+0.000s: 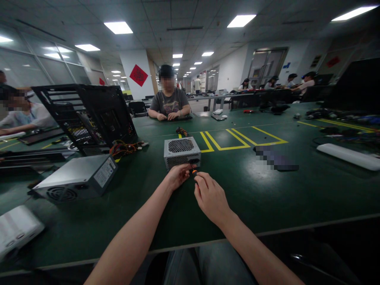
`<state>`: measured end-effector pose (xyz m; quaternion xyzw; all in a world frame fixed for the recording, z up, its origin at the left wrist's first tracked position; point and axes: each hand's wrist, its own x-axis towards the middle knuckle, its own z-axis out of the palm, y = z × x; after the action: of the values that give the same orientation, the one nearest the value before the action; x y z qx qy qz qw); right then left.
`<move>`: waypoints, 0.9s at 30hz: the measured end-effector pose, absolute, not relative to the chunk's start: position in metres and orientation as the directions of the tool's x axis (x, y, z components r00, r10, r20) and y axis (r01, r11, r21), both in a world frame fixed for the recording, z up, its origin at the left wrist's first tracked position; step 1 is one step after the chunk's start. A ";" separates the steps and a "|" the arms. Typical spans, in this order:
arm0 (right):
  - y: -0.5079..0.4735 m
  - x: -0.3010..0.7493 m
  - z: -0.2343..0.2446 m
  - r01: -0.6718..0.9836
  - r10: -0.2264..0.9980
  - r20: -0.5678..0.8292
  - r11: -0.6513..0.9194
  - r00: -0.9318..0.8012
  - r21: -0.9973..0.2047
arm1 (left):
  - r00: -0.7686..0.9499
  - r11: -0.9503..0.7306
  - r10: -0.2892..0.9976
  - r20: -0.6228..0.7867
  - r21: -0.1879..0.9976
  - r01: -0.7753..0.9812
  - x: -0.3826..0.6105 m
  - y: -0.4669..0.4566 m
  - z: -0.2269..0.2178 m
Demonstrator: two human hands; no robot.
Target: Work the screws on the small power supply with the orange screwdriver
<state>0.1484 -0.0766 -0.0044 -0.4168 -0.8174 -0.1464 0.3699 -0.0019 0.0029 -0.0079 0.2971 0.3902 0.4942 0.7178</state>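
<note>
A grey metal power supply unit point(182, 152) with a round mesh grille on top sits on the green table in front of me. My right hand point(209, 192) is closed around a screwdriver point(194, 172) with an orange and black handle, its shaft pointing at the unit's near face. Against the lower front of that face, my left hand point(179, 176) has its fingers curled close to the screwdriver's tip. Whatever lies between the left fingertips is too small to make out.
A second power supply point(78, 176) lies at left, before an open black computer case point(89, 114) with bundled cables point(126, 147). Yellow tape point(228, 139) marks the table. A dark phone-like slab point(276, 158) and a white bar point(347, 155) lie right. A person point(170, 101) sits opposite.
</note>
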 end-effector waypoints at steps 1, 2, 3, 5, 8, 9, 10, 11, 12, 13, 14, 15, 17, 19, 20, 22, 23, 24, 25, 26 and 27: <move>-0.076 0.148 -0.005 0.793 0.570 0.730 0.605 -0.377 -0.063 | 0.209 0.336 0.941 -0.266 0.812 -0.477 -0.002 0.003 -0.007; -0.076 0.149 -0.006 0.804 0.574 0.733 0.591 -0.365 -0.063 | 0.209 0.337 0.941 -0.267 0.812 -0.477 -0.001 0.002 -0.007; -0.075 0.149 -0.007 0.817 0.581 0.736 0.572 -0.348 -0.065 | 0.208 0.337 0.941 -0.269 0.811 -0.478 -0.001 0.002 -0.006; -0.075 0.150 -0.007 0.843 0.595 0.738 0.534 -0.318 -0.067 | 0.205 0.341 0.940 -0.274 0.809 -0.479 -0.001 0.002 -0.005; -0.075 0.151 -0.005 0.855 0.602 0.738 0.514 -0.303 -0.067 | 0.203 0.345 0.938 -0.281 0.809 -0.476 -0.001 0.002 -0.005; -0.076 0.151 -0.004 0.851 0.601 0.739 0.521 -0.305 -0.072 | 0.203 0.344 0.938 -0.280 0.810 -0.474 -0.001 0.002 -0.005; -0.077 0.151 -0.003 0.844 0.599 0.739 0.531 -0.308 -0.079 | 0.203 0.341 0.939 -0.277 0.812 -0.474 -0.001 0.002 -0.006; -0.077 0.150 -0.003 0.834 0.594 0.741 0.546 -0.315 -0.083 | 0.202 0.338 0.941 -0.273 0.813 -0.474 -0.002 0.003 -0.007; -0.077 0.150 -0.002 0.823 0.586 0.742 0.562 -0.324 -0.085 | 0.200 0.335 0.942 -0.271 0.815 -0.472 -0.002 0.003 -0.008; -0.077 0.149 -0.002 0.813 0.578 0.745 0.576 -0.334 -0.083 | 0.199 0.333 0.942 -0.270 0.817 -0.470 -0.002 0.003 -0.008; -0.077 0.148 -0.002 0.806 0.569 0.748 0.587 -0.342 -0.078 | 0.196 0.332 0.943 -0.270 0.819 -0.467 -0.002 0.003 -0.009; -0.077 0.148 -0.002 0.803 0.563 0.751 0.591 -0.344 -0.075 | 0.195 0.332 0.943 -0.271 0.820 -0.465 -0.002 0.003 -0.009; -0.076 0.148 -0.003 0.809 0.564 0.755 0.582 -0.335 -0.076 | 0.196 0.334 0.942 -0.272 0.820 -0.464 -0.002 0.003 -0.009; -0.075 0.149 -0.004 0.831 0.576 0.757 0.550 -0.308 -0.081 | 0.195 0.331 0.943 -0.270 0.819 -0.469 -0.002 0.003 -0.009; -0.075 0.150 -0.004 0.842 0.581 0.757 0.534 -0.297 -0.080 | 0.194 0.331 0.943 -0.270 0.818 -0.470 -0.001 0.003 -0.008; -0.075 0.152 -0.004 0.857 0.588 0.756 0.510 -0.289 -0.069 | 0.190 0.333 0.943 -0.274 0.818 -0.469 -0.001 0.002 -0.006; -0.076 0.152 -0.003 0.861 0.589 0.755 0.504 -0.289 -0.064 | 0.188 0.335 0.942 -0.278 0.817 -0.470 0.000 0.002 -0.005; -0.076 0.153 -0.003 0.861 0.591 0.752 0.505 -0.292 -0.063 | 0.185 0.339 0.941 -0.285 0.814 -0.471 0.000 0.002 -0.004; -0.077 0.153 -0.002 0.858 0.594 0.749 0.509 -0.294 -0.066 | 0.181 0.343 0.939 -0.291 0.811 -0.475 0.000 0.001 -0.004; -0.077 0.152 -0.002 0.853 0.596 0.747 0.516 -0.296 -0.074 | 0.177 0.344 0.939 -0.295 0.808 -0.479 0.000 0.001 -0.003; -0.077 0.152 -0.002 0.846 0.596 0.745 0.527 -0.299 -0.083 | 0.175 0.343 0.939 -0.295 0.805 -0.484 0.000 0.001 -0.003</move>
<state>0.1520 -0.0773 -0.0017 -0.4570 -0.7888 -0.1657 0.3762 0.0004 0.0008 -0.0030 0.2820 0.4041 0.4990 0.7129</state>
